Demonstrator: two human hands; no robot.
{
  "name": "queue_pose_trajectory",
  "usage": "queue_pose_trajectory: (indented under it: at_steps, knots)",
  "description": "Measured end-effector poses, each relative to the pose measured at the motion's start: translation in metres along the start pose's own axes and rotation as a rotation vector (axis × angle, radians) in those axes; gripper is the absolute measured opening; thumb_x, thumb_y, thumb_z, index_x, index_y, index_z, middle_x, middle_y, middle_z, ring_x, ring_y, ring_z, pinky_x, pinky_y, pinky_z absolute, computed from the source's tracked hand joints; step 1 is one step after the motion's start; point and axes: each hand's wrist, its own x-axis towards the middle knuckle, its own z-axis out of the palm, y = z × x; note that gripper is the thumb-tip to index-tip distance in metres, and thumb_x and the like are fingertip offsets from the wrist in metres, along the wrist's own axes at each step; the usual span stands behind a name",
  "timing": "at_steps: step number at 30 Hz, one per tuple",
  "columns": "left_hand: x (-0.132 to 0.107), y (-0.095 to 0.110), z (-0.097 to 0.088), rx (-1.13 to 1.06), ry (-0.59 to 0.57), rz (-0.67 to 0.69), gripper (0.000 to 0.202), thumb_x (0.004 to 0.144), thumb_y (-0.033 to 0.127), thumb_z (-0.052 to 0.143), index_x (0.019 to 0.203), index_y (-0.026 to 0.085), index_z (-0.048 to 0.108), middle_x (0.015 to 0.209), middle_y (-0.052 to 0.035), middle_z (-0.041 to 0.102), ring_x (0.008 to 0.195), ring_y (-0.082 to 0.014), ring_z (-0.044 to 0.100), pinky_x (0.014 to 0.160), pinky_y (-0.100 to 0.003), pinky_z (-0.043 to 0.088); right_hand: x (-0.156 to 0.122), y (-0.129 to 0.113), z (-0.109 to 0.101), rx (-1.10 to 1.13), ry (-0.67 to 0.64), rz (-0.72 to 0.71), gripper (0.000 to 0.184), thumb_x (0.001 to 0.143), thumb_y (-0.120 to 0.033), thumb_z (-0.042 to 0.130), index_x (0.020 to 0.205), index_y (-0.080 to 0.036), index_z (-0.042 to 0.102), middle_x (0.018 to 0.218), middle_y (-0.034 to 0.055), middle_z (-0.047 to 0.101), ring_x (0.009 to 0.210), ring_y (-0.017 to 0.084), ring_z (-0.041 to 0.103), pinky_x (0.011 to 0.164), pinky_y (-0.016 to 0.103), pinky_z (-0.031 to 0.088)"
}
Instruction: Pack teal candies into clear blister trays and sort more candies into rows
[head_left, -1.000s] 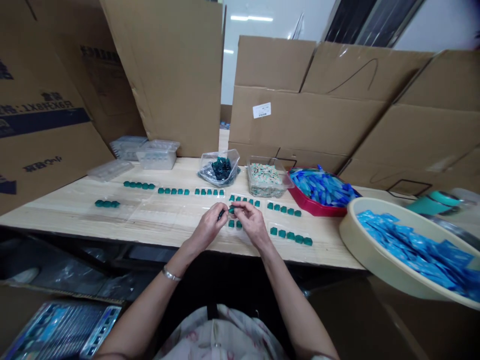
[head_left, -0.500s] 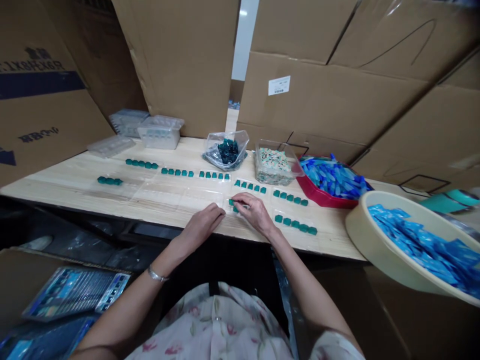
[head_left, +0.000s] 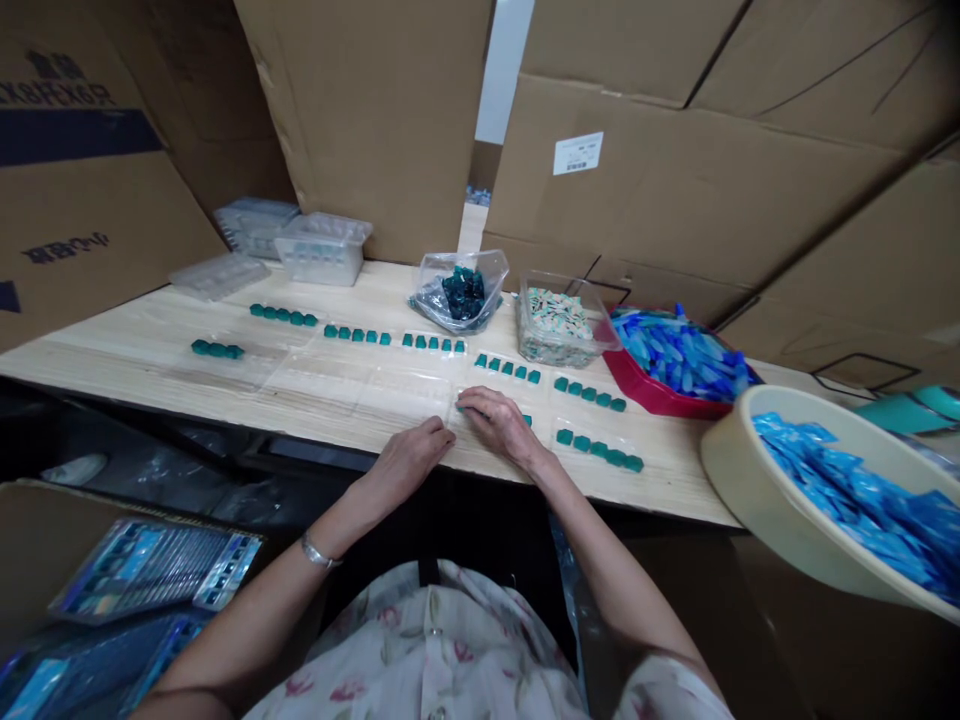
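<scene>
My right hand [head_left: 501, 428] is over a clear plastic tray at the table's front edge. Its fingers are closed at the tray's left end on a small green block, mostly hidden under the fingertips. Another green block [head_left: 527, 421] shows past the hand. Just left of it, my left hand [head_left: 412, 458] rests at the table edge with fingers curled together; whatever is inside is hidden. Clear trays with rows of green blocks [head_left: 358, 335] run across the table. To the right, a front tray holds a slanting row of green blocks [head_left: 598, 449].
Behind the trays stand a plastic bag of dark green pieces [head_left: 463, 294] and a clear tub of pale pieces [head_left: 556, 318]. A red basin of blue pieces [head_left: 645, 390] and a cream basin of blue packets [head_left: 739, 485] are at right. Clear containers [head_left: 322, 250] sit back left, before cardboard boxes [head_left: 360, 130].
My right hand has lowered and flattened over the tray, its fingertips now covering the green block seen in its pinch before. The left hand stays near the edge, and the view has shifted slightly.
</scene>
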Motion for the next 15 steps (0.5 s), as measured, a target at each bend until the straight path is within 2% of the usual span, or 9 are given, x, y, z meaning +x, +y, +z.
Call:
queue_pose_trajectory:
  at_steps: [4,10,15]
  knots:
    - [0.002,-0.002,0.003,0.041,-0.017,0.0,0.027,0.091,0.025,0.032,0.096,0.018,0.058,0.088,-0.0043,0.054,0.077,-0.013,0.057,0.069,-0.024,0.044,0.005,0.0,0.0,-0.012,0.0,0.031,0.028,0.083,-0.012,0.049,0.108,-0.018,0.06,0.103,0.0081,0.065,0.099,0.018,0.059,0.086,0.032,0.047]
    - [0.004,-0.002,0.003,0.054,-0.017,-0.012,0.027,0.091,0.025,0.034,0.097,0.018,0.059,0.089,-0.0048,0.055,0.077,-0.0135,0.058,0.069,-0.024,0.045,0.011,0.001,0.0,-0.065,-0.056,0.068,0.024,0.082,-0.015,0.054,0.103,-0.021,0.064,0.098,0.005,0.069,0.092,0.019,0.064,0.085,0.031,0.047]
    - [0.003,-0.003,0.003,-0.03,0.014,-0.018,0.024,0.089,0.026,0.039,0.098,0.02,0.06,0.092,-0.0051,0.059,0.079,-0.0142,0.061,0.071,-0.025,0.046,0.012,0.005,0.006,-0.037,-0.066,0.173,0.02,0.08,-0.017,0.057,0.097,-0.022,0.068,0.095,0.0036,0.071,0.09,0.018,0.066,0.083,0.029,0.049]
